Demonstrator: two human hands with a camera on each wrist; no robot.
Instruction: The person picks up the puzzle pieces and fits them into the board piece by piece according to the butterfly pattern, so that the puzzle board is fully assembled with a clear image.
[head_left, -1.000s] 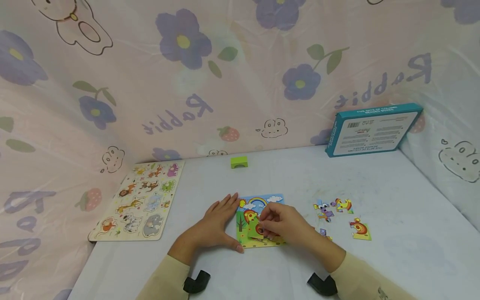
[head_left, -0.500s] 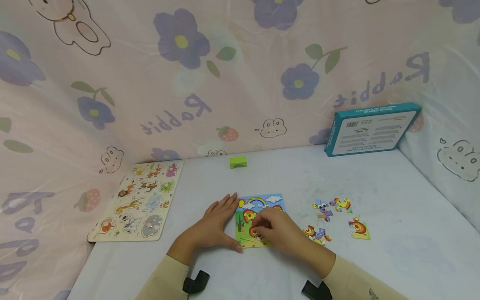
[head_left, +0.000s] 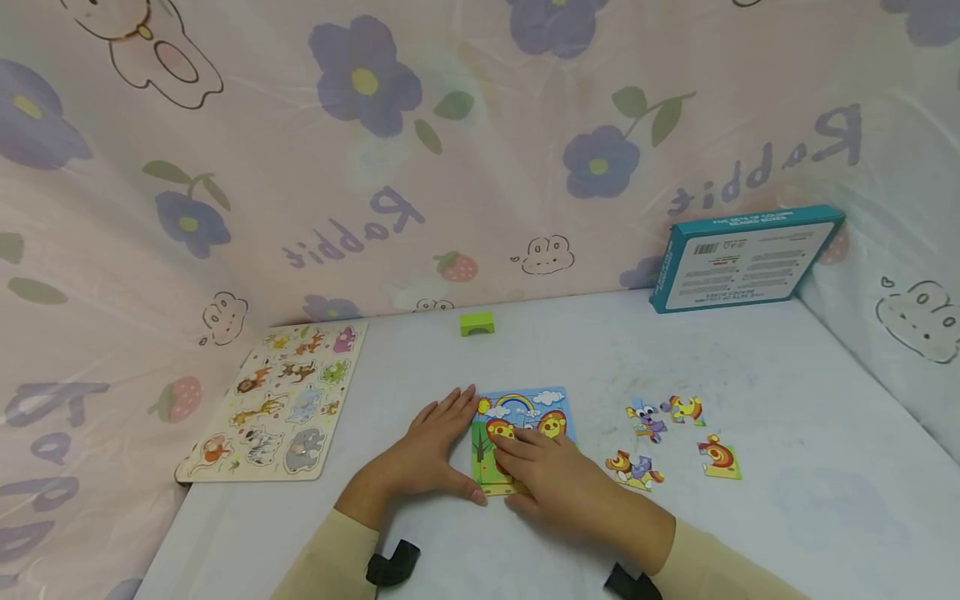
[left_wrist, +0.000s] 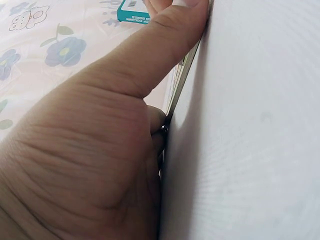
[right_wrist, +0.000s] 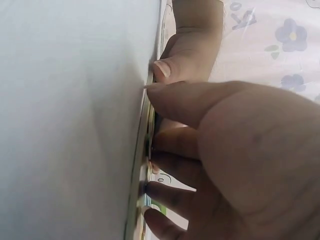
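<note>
A small jigsaw puzzle board (head_left: 542, 398) with a rainbow and red-and-yellow figures lies in the middle of the table. Along its left side rests my left hand (head_left: 431, 454), fingers stretched out and thumb at the lower left corner. My right hand (head_left: 562, 483) lies over the board's lower right part, its fingers straight on the pieces and covering much of the picture. From the right wrist view, the fingertips (right_wrist: 150, 187) touch the top of the board, with the thumb at its near edge. The left wrist view mostly shows my left palm (left_wrist: 90, 145) against the tabletop.
Several loose puzzle pieces lie right of the board, among them a snail piece (head_left: 720, 458) and a purple one (head_left: 647, 421). An animal puzzle board (head_left: 281, 400) lies at the left. A green arch block (head_left: 477, 324) and a teal box (head_left: 746, 260) stand at the back.
My right hand pinched a green snail piece over the board, lowered it into the lower part, then released it and flattened its fingers there. My left hand has stayed put.
</note>
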